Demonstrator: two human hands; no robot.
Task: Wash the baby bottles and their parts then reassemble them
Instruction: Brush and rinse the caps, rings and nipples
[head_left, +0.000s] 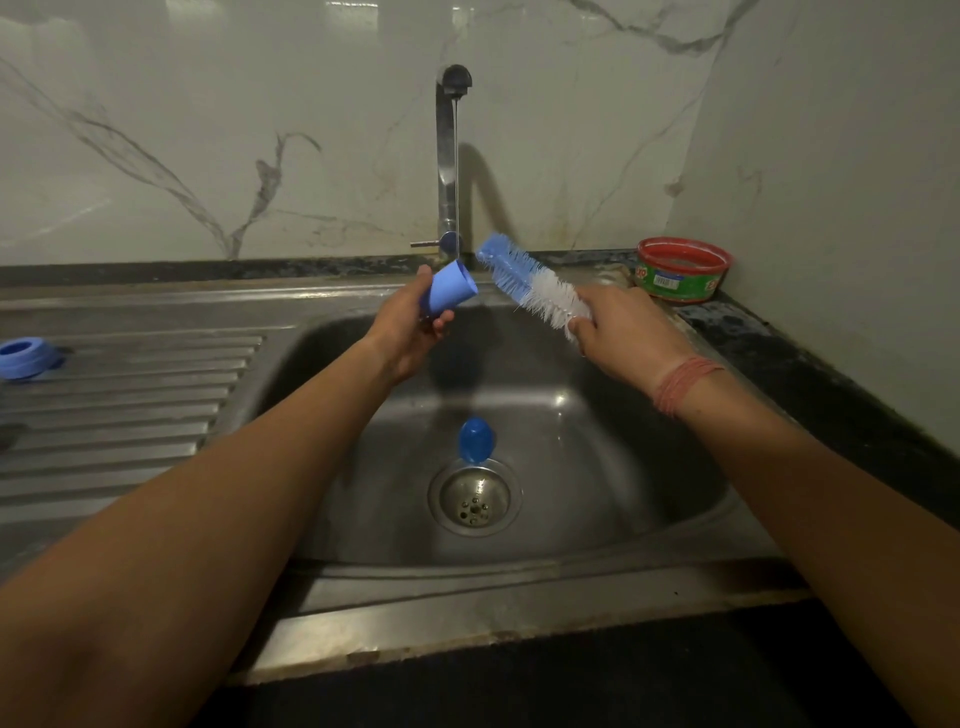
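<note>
- Up over the back of the sink, the left hand grips a light blue bottle cap, fingers curled round it, its open end tilted up toward the right.
- Just right of it, the right hand holds a bottle brush by its lower end; the white bristles sit next to the fingers and the blue bristles point up-left, toward the tap.
- Brush tip and cap are near each other but apart, both close to the thin stream of water falling from the tap.
- A red thread band wraps the right wrist.
- Down in the sink, a darker blue bottle part lies just behind the drain strainer.
- At the left edge, on the ribbed draining board, rests a blue screw ring.
- On the counter at the back right corner stands a round red-rimmed tub, against the wall.
</note>
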